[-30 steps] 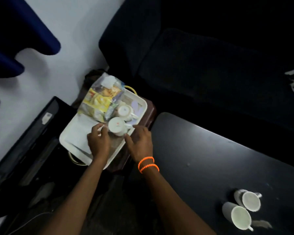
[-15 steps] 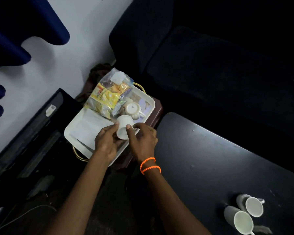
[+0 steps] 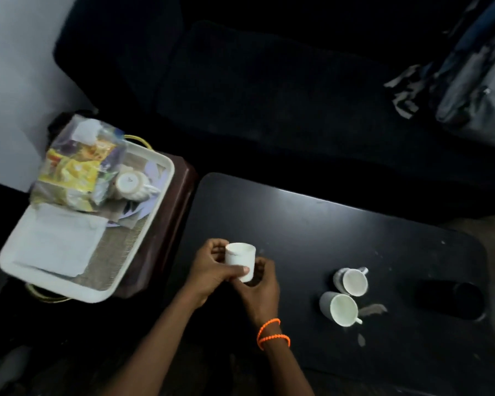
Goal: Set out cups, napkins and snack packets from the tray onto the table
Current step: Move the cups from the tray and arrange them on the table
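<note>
Dim light is falling on a black table (image 3: 312, 224) where two white cups (image 3: 345, 295) are standing side by side toward its near right, well apart from the hands. Both hands are gripping a third white cup (image 3: 239, 261) upright over the table's near left edge, the left hand (image 3: 212, 270) wrapping its fingers around the side and the right hand (image 3: 262, 287) cupping it from below. Left of the table, a white tray (image 3: 152, 201) is holding one more cup (image 3: 130, 184) lying beside a clear bag of snack packets (image 3: 75, 167), with white napkins (image 3: 60, 241) lying flat nearer.
</note>
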`<action>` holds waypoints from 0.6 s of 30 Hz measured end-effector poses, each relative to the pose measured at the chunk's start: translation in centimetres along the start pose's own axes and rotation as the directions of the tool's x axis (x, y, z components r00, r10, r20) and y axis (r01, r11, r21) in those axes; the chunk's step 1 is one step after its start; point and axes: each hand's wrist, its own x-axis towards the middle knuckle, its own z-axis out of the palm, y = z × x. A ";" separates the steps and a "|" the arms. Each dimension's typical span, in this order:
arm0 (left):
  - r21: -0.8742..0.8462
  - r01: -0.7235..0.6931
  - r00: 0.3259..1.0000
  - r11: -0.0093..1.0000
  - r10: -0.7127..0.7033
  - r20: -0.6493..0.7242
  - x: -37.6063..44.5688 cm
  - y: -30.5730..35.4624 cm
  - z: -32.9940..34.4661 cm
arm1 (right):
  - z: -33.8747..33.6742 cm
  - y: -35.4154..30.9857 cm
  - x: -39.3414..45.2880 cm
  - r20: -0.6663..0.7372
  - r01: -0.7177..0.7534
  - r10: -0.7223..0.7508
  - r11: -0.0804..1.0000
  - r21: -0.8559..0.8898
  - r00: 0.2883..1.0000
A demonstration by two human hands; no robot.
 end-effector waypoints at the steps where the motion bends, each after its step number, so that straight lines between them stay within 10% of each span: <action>1: 0.069 -0.024 0.999 0.997 0.022 0.024 -0.1 -0.6 1.7 | -0.9 1.0 0.2 -0.060 -0.017 0.016 1.000 -0.012 0.998; 18: 0.371 -0.272 0.958 0.888 0.212 0.196 0.8 -4.3 16.0 | -9.1 5.4 5.1 -0.484 -0.145 0.112 0.989 -0.033 0.868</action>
